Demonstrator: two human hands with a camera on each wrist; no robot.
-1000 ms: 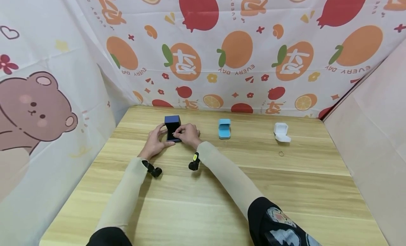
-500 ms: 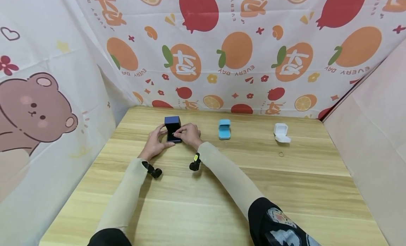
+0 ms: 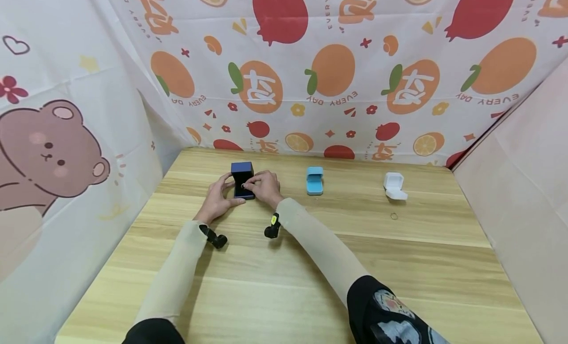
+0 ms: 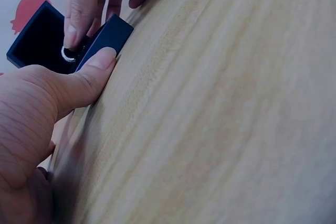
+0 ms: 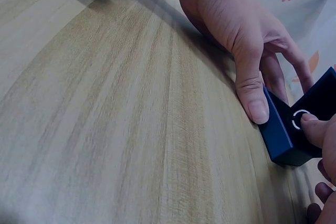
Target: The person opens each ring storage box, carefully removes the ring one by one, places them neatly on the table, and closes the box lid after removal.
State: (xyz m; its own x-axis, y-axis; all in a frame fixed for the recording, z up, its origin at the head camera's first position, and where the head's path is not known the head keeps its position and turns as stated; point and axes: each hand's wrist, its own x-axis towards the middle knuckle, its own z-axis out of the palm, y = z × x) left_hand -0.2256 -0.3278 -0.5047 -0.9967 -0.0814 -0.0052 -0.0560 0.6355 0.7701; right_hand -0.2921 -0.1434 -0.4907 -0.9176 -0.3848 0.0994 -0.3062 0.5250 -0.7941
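Observation:
A dark blue ring box point(image 3: 241, 167) stands with its lid raised at the back left of the table. My left hand point(image 3: 216, 200) grips it from the left, thumb along the front of its base in the left wrist view. Inside, a ring set with small clear stones point(image 4: 65, 56) stands upright at the black lining. My right hand point(image 3: 265, 187) reaches in from the right and pinches this ring between thumb and fingertips. In the right wrist view, the thumb overlaps part of the ring point(image 5: 295, 121), and its lower part is hidden.
Farther right on the wooden table point(image 3: 310, 265) stands a light blue ring box point(image 3: 314, 181), lid up. A white ring box point(image 3: 394, 185), also with its lid up, stands at the right. In front of it lies a thin ring point(image 3: 394, 216). A printed cloth point(image 3: 284, 122) hangs behind.
The ring shows more fully at my right fingertips, which have shifted only slightly. My left hand and the dark blue box stay in place.

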